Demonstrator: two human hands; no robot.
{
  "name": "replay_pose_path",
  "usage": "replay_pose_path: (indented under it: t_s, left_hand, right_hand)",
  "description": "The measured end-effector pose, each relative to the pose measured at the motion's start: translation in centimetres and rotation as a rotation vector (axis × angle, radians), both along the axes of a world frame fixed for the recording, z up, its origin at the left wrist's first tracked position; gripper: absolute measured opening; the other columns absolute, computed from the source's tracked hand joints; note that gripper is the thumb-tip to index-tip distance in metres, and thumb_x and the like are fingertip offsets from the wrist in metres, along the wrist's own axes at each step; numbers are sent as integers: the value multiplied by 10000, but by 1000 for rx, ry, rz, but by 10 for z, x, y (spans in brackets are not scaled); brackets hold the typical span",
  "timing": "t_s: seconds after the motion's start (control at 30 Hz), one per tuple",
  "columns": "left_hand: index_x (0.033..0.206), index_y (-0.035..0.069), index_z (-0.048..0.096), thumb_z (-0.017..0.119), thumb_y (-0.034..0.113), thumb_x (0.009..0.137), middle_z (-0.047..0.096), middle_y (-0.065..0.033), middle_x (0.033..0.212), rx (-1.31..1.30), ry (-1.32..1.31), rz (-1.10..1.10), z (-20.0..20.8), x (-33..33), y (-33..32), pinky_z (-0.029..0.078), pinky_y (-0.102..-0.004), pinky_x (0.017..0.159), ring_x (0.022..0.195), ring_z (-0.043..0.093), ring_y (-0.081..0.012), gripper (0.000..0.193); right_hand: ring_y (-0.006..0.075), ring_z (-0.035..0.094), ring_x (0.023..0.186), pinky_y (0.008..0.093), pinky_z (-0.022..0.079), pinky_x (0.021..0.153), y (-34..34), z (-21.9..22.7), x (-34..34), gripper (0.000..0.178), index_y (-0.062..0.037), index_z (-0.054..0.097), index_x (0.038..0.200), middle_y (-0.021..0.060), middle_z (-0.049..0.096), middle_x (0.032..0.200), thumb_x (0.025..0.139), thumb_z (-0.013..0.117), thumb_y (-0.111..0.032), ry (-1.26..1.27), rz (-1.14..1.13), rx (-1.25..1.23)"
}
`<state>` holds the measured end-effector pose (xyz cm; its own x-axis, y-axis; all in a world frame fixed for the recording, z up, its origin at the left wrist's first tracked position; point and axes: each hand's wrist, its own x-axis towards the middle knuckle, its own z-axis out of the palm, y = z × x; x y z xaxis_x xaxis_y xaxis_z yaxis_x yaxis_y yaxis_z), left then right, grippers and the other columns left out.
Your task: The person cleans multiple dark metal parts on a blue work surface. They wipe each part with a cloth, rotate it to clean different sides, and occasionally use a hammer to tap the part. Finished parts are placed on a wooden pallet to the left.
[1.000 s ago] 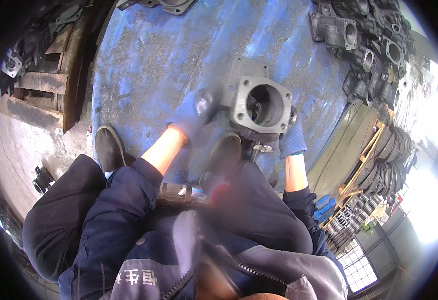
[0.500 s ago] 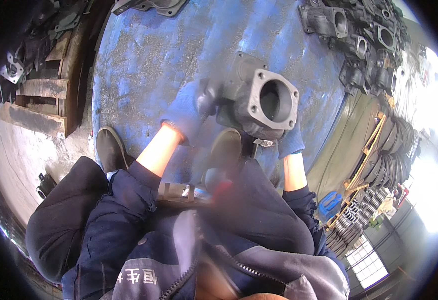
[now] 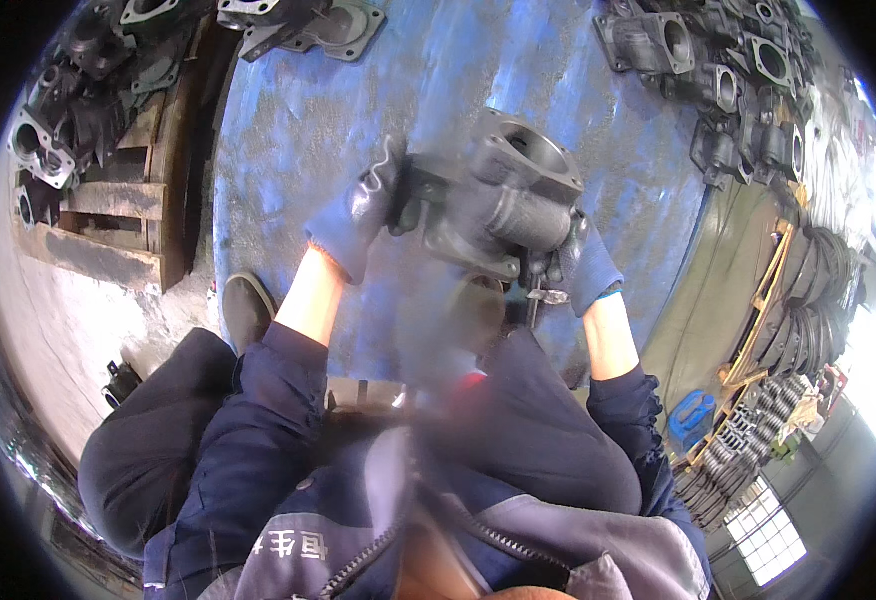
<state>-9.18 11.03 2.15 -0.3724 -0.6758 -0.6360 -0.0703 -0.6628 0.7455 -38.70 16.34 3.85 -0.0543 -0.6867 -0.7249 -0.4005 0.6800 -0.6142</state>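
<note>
Lettering [image 3: 293,543] in pale characters crosses the grey panel of the jacket [image 3: 258,562], near and to the left; we see its left end cut off at the panel's edge. In the middle of the scene we make out a dark grey metal casting [image 3: 523,222], tilted, its round bore facing up and to the far right, above a worn blue surface [image 3: 298,150]. The left hand [image 3: 351,220], in a blue glove with a dark coating, is partly closed on the flange at the casting's left end. The right hand [image 3: 593,268], gloved alike, curls round the casting's near right side, though we lose its fingertips behind the metal. A hazy smear veils the space just near of the casting, so we cannot make out the shapes under it clearly; a thin dark rod [image 3: 533,308] shows beside the right hand. On the far left, we see more castings [image 3: 83,135] piled on a wooden pallet [image 3: 116,198], cut off by the black rim. On the far right, another pile of castings [image 3: 728,90] runs into shadow, and glare washes out the right edge beyond a blue container [image 3: 693,420].
</note>
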Motion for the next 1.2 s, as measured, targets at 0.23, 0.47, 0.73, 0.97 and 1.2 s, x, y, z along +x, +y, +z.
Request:
replay_pose_path:
  t_s: [0.23, 0.47, 0.73, 0.97, 1.2]
  left_hand:
    - [1033, 84, 726, 268, 747, 973, 619, -30, 693, -54, -83, 69, -19, 0, -10, 391, -278, 613, 625, 515, -137, 808]
    - [1119, 69, 655, 255, 783, 945, 659, -16, 869, -165, -59, 219, -31, -12, -22, 469, -286, 680, 700, 561, -145, 837]
    - [952, 157, 596, 342, 783, 930, 507, 28, 726, -88, -59, 268, -99, 28, -24, 425, -262, 630, 642, 495, -137, 676]
    - [1306, 77, 604, 544, 424, 1027, 651, -48, 1207, -502, -163, 267, -186, 69, -19, 490, -346, 943, 1094, 598, -177, 449]
    - [1333, 68, 578, 519, 403, 1040, 628, -53, 1265, -209, -55, 408, -142, 57, -13, 488, -356, 956, 1119, 591, -192, 449]
  right_hand:
    - [109, 550, 696, 237, 438, 550, -29, 44, 40, 515, -78, 593, 1151, 22, 579, 826, 1047, 347, -519, -195, -478, -83]
    - [98, 481, 597, 231, 383, 535, -37, 65, 39, 648, -106, 603, 1141, 21, 576, 804, 1003, 323, -674, -212, -346, -98]
    - [51, 504, 562, 198, 411, 493, -41, 72, 64, 733, -84, 535, 1400, 6, 618, 793, 1012, 311, -664, -481, -152, -321]
    - [41, 514, 522, 199, 448, 524, -42, 58, 65, 830, -92, 421, 1502, 0, 636, 740, 964, 373, -721, -455, 86, -284]
    - [393, 567, 1233, 443, 446, 1047, -41, 36, 84, 765, 57, 438, 1406, 289, 577, 1304, 842, 761, -347, -78, 332, -626]
